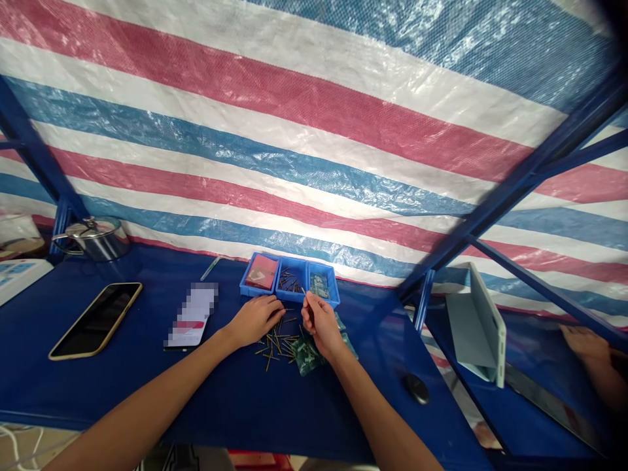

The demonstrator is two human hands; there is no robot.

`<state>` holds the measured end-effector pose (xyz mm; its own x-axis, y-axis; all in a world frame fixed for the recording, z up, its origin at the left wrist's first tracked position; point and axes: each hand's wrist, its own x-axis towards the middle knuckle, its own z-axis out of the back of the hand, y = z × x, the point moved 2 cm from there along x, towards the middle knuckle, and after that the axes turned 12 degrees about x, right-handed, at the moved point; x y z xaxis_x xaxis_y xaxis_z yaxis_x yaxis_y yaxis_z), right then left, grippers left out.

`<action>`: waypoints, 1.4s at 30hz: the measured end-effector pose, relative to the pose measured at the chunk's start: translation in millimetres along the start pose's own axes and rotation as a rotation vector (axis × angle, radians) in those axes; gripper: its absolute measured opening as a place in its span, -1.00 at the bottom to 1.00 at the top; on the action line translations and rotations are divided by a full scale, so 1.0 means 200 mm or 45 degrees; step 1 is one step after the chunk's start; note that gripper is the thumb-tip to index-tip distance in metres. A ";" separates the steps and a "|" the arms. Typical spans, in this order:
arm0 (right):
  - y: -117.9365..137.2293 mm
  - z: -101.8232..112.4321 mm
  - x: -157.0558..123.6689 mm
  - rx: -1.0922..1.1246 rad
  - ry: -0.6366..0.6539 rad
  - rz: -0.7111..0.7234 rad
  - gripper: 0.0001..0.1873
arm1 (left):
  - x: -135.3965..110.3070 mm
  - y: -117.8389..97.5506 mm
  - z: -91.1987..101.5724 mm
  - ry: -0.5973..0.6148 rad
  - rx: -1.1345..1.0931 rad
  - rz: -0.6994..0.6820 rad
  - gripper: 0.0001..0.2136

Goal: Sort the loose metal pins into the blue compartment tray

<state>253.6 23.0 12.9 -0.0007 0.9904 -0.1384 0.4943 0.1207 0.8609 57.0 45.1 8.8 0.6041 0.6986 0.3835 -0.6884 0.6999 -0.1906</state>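
Note:
My right hand (318, 319) is closed in a pinch on a thin, gold-coloured metal rod like a small drill bit, its tip showing above the fingers. Curled at the left edge of a loose pile of such drill bits (277, 340) is my left hand (256, 320); a thin dark piece shows by its fingertips, and I cannot make out what they hold. Partly under my right wrist lies a green plastic bag (308, 358). Behind my hands stand blue bins (292, 297) in a row: a pinkish packet (261, 271) on the left, dark bits in the middle, greenish packets (319, 286) on the right.
Left on the blue table (206, 399) lie a dark-screened phone (97, 320), a lit phone (189, 324) and a pen (210, 269). A metal pot (101, 239) stands behind. A black oval object (416, 388), a tablet in a case (483, 327) and another person's hand (586, 347) are to the right.

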 end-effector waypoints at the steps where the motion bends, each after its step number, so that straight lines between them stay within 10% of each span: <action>1: 0.00 0.00 0.00 -0.013 -0.012 0.013 -0.49 | 0.00 0.00 0.00 0.002 0.001 0.000 -0.74; 21: 0.00 0.00 0.01 -0.218 0.035 0.137 -0.50 | 0.00 0.00 0.00 0.004 0.021 -0.006 -0.72; 32: -0.01 0.00 -0.04 -1.299 0.212 0.745 -0.83 | 0.00 0.00 0.00 -0.027 0.025 -0.013 -0.68; 42: 0.02 -0.02 -0.06 -1.416 0.195 0.822 -0.83 | 0.01 -0.01 0.01 -0.029 -0.018 0.013 -0.68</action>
<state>253.3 12.1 20.0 -0.1698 0.8790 0.4456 -0.5408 -0.4611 0.7035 58.1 44.1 11.5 0.5875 0.7022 0.4021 -0.6886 0.6949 -0.2073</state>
